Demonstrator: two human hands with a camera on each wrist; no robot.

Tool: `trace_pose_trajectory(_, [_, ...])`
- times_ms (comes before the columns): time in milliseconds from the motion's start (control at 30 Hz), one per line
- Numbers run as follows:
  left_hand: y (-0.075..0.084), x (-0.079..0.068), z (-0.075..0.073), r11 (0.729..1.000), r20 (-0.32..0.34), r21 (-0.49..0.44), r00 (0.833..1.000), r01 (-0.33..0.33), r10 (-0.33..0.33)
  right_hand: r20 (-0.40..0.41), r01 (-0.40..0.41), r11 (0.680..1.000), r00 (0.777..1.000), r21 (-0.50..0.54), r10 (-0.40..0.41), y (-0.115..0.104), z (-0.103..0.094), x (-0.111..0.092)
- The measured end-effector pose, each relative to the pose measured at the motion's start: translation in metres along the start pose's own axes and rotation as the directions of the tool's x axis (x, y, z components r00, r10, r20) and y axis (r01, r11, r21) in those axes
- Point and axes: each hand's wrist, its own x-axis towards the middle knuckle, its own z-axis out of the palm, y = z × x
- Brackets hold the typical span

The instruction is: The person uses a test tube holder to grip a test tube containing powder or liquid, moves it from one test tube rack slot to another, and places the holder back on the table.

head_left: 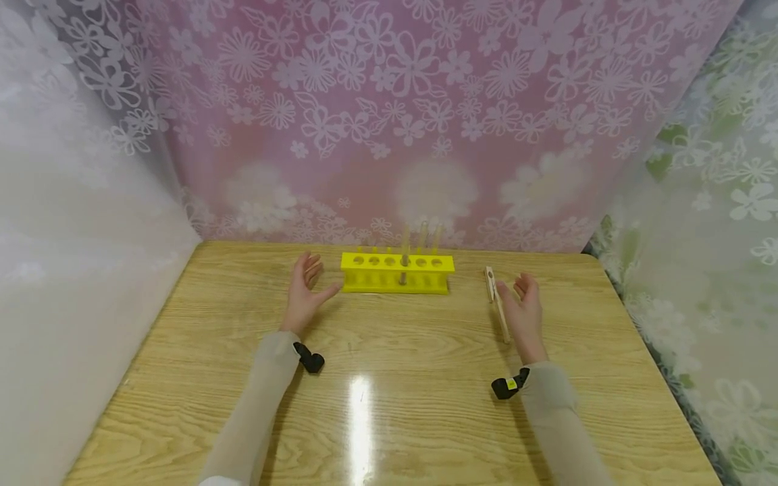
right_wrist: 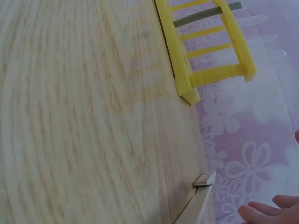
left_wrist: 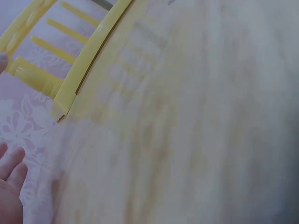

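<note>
A yellow test tube rack (head_left: 381,268) stands upright toward the back of the table. One test tube (head_left: 405,244) with greyish contents sits in a hole of the rack, and clear test tubes (right_wrist: 254,19) rise behind it on the right. My left hand (head_left: 304,291) is by the rack's left end, fingers spread, thumb close to it; whether they touch is unclear. To the right of the rack lies a wooden test tube clamp (head_left: 502,317). Beside it is my right hand (head_left: 523,312), fingers loosely bent, thumb near the clamp and nothing gripped.
The wood-grain table (head_left: 413,364) has a bright light reflection near its front. A pink flowered curtain (head_left: 377,135) hangs behind it. White sheeting (head_left: 91,223) borders the left side, and a green-and-white flowered curtain (head_left: 717,270) the right.
</note>
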Motion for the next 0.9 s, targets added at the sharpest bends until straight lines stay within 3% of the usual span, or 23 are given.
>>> trace_pose_trajectory(233, [-0.014,0.013,0.011,0.995,0.034,-0.102,0.999,-0.016,0.019,-0.025,-0.030,1.000,0.999,0.010,0.030,0.008,0.011,0.007])
trace_pose_trajectory(600, [-0.024,0.023,0.023,0.995,0.079,-0.085,0.996,0.052,-0.045,-0.004,-0.028,0.999,1.000,-0.026,0.027,0.031,0.019,0.017])
trace_pose_trajectory(733, [-0.037,0.029,0.026,0.996,0.093,-0.023,0.992,0.085,-0.083,-0.004,-0.019,0.998,1.000,-0.057,0.019,0.037,0.018,0.018])
trace_pose_trajectory(900, [-0.049,0.039,0.033,0.995,0.099,0.080,0.992,0.067,-0.075,-0.032,-0.010,0.999,0.999,-0.038,0.009,0.043,0.020,0.021])
